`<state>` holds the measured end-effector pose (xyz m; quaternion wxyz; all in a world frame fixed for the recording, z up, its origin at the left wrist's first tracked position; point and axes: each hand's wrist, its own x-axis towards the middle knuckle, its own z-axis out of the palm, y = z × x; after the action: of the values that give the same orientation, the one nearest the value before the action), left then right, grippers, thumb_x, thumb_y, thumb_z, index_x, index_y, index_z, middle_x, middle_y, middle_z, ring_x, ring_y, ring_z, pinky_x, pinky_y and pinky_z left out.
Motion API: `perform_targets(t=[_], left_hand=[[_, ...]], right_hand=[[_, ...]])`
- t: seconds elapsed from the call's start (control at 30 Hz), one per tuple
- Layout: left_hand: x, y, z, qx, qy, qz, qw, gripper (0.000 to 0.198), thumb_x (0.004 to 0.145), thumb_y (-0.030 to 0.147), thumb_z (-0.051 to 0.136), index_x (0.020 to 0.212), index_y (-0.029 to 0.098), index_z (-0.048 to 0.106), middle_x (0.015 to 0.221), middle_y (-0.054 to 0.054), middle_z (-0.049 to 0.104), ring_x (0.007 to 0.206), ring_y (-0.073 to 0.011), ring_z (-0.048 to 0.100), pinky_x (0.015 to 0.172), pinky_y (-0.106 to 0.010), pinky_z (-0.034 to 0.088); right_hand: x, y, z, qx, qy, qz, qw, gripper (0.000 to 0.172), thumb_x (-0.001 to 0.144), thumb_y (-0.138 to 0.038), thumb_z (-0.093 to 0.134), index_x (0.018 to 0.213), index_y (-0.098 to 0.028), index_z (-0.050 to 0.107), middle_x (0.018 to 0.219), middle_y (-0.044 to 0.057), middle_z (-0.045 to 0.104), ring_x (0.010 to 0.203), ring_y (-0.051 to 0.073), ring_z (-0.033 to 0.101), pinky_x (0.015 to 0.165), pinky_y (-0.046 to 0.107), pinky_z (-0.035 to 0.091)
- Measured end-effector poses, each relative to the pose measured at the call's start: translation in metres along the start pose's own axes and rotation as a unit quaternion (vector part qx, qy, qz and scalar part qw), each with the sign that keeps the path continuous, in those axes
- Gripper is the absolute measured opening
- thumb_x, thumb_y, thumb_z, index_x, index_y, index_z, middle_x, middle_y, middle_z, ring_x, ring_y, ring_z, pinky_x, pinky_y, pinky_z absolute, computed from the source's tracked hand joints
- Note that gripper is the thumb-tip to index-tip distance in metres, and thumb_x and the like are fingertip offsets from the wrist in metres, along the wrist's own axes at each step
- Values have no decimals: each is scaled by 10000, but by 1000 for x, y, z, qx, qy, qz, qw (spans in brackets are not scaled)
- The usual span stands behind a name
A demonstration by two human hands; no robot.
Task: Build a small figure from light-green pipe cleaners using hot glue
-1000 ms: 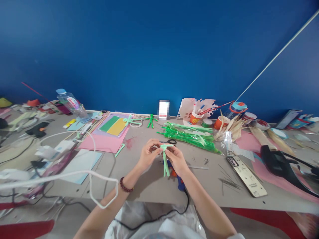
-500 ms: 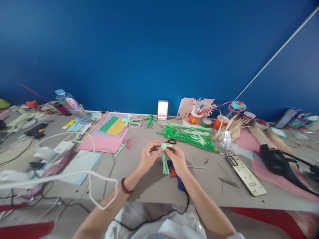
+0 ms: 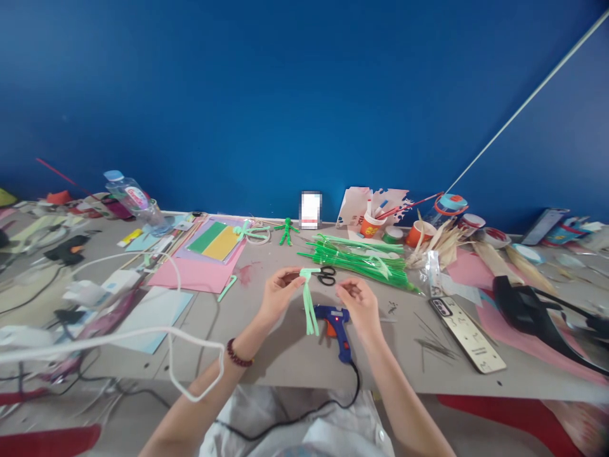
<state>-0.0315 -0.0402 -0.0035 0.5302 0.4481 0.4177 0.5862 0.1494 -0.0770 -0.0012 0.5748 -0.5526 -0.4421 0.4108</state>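
My left hand (image 3: 281, 293) pinches a light green pipe cleaner bundle (image 3: 310, 301) near its top. Several strands hang down from it, and a short piece sticks out to the right. My right hand (image 3: 360, 303) is apart from the bundle, its fingers curled in toward the thumb; anything between them is too small to make out. Below and between the hands lies a blue hot glue gun (image 3: 339, 330) with an orange trigger and a lit red light. Black-handled scissors (image 3: 327, 275) lie just behind the bundle.
Bagged green pipe cleaners (image 3: 361, 261) lie behind my right hand. A green pipe cleaner figure (image 3: 287, 231) stands near a propped phone (image 3: 311, 209). Pink paper (image 3: 190, 274) lies left; a patterned phone (image 3: 469, 336) lies right. A white cable (image 3: 200, 329) loops over my left forearm.
My right hand has let go of the light green bundle and moved right. The left hand keeps hold of it, slightly further left. More of the scissors and glue gun shows.
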Motion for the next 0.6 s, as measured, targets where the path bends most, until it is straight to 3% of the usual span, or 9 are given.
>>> perform_targets(t=[0.1,0.2,0.33,0.47,0.53,0.6], left_hand=[[0,1,0,-8,10,-12,1000,292,590,309,774,823,155,690,762,-47,711,680,-142,637,664,-272,529],[1,0,-1,-3,10,-5,1000,295,587,304,777,828,154,698,772,-56,712,690,-151,638,671,-278,534],[1,2,-1,7,11,6,1000,298,582,287,781,835,152,702,783,-60,713,707,-162,646,684,-288,540],[2,6,-1,3,5,16,1000,304,573,282,787,831,147,704,765,-59,711,706,-165,650,677,-286,544],[3,7,-2,0,7,24,1000,310,572,284,788,836,145,702,776,-61,711,712,-166,651,674,-288,547],[4,7,-4,1,20,37,999,318,572,291,789,839,144,698,806,-67,713,727,-167,652,677,-287,546]], right_hand=[[-16,6,-20,-75,20,3,997,265,702,-424,654,739,-168,595,680,41,656,624,176,616,568,259,464],[-38,15,-38,-190,11,-19,982,357,812,-482,490,819,-158,639,726,79,686,589,179,610,556,269,443],[-64,22,-48,-400,-38,-3,916,399,821,-544,455,648,-203,571,534,20,610,498,161,560,520,252,370],[-71,22,-41,-506,-85,51,857,450,792,-603,458,569,-214,498,496,15,570,492,172,549,471,243,282],[-66,22,-35,-516,-88,61,850,437,764,-594,504,551,-212,496,491,18,557,479,171,536,456,244,251],[-60,22,-31,-467,-107,53,876,384,744,-529,563,536,-211,506,458,6,526,444,157,506,443,243,241]])
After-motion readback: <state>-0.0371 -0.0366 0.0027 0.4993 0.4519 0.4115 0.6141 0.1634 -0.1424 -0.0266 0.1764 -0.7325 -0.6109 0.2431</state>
